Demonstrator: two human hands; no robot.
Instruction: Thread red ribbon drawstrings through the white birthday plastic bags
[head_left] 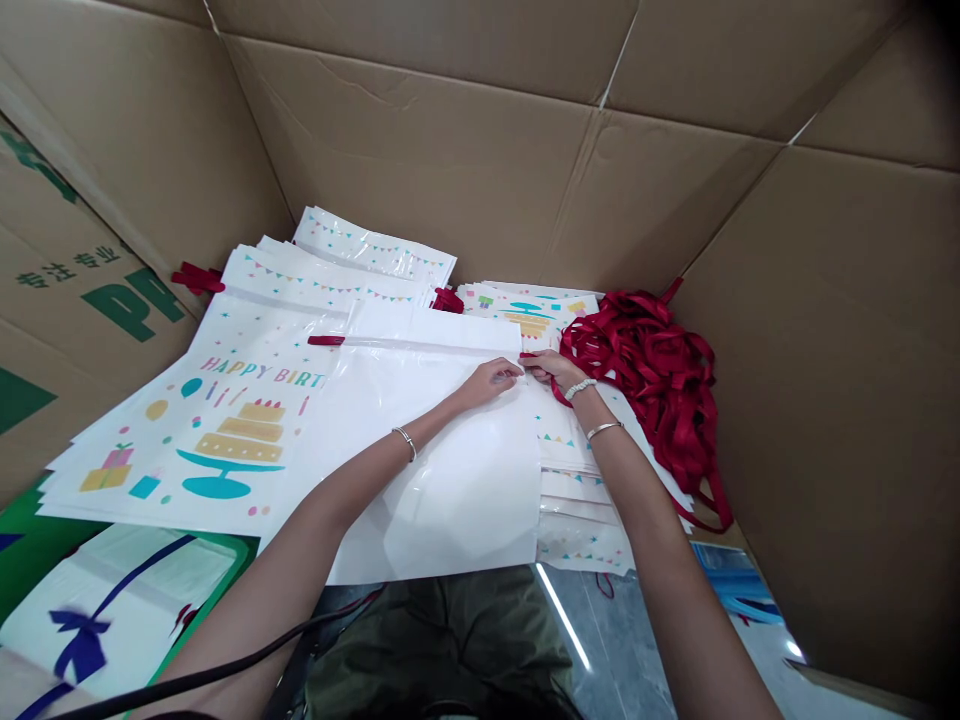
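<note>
A plain white plastic bag [442, 450] lies face down in front of me, on top of printed bags. My left hand [491, 380] pinches its top right corner, fingers closed on the hem. My right hand [551, 368] meets it there, pinching the end of a red ribbon [534, 356] at the hem's opening. The ribbon's other end [326, 341] sticks out at the bag's top left. Both wrists wear thin bangles.
A stack of "Happy Birthday" cake-print bags [217, 420] lies to the left, more bags [375, 252] behind and a lower stack [577, 500] under my right arm. A heap of loose red ribbons [660, 370] lies right. Cardboard walls [480, 150] enclose everything.
</note>
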